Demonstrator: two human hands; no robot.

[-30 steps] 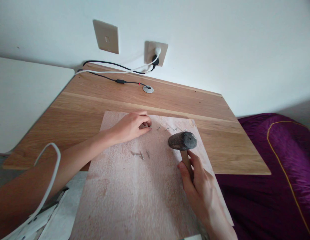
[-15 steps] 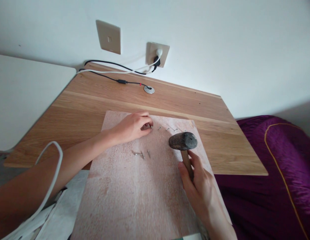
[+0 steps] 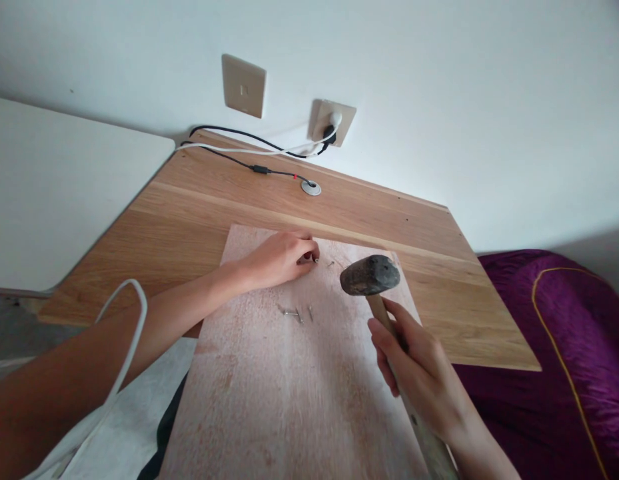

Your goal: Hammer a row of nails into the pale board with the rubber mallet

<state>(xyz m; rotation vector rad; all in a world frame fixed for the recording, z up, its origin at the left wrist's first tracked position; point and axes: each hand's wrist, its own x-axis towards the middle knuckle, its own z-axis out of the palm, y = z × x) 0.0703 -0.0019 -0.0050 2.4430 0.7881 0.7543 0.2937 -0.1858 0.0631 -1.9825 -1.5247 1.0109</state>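
My left hand (image 3: 282,259) rests near the far edge of a pale wooden board (image 3: 284,400), its thumb and fingers pinched around a small nail (image 3: 316,261) whose head shows at the fingertips. My right hand (image 3: 414,360) is wrapped round the wooden handle of a hammer (image 3: 370,275). The dark, worn hammer head hangs over the board, to the right of my left hand and apart from it. Between them another nail (image 3: 331,264) stands out of the board. A few loose nails (image 3: 292,313) lie nearer to me. The hammer head covers part of the board behind it.
The board lies on a wood-grain desk (image 3: 229,193) against a white wall. Black and white cables (image 3: 259,169) run along the desk's back to a wall socket (image 3: 334,123). A white cable (image 3: 139,320) loops by my left forearm. Purple fabric (image 3: 509,400) is at the right.
The camera view has shifted, so the desk and board appear farther right. Relative to the board, the hammer head is farther left, now hiding part of the nail row. My left hand keeps its place.
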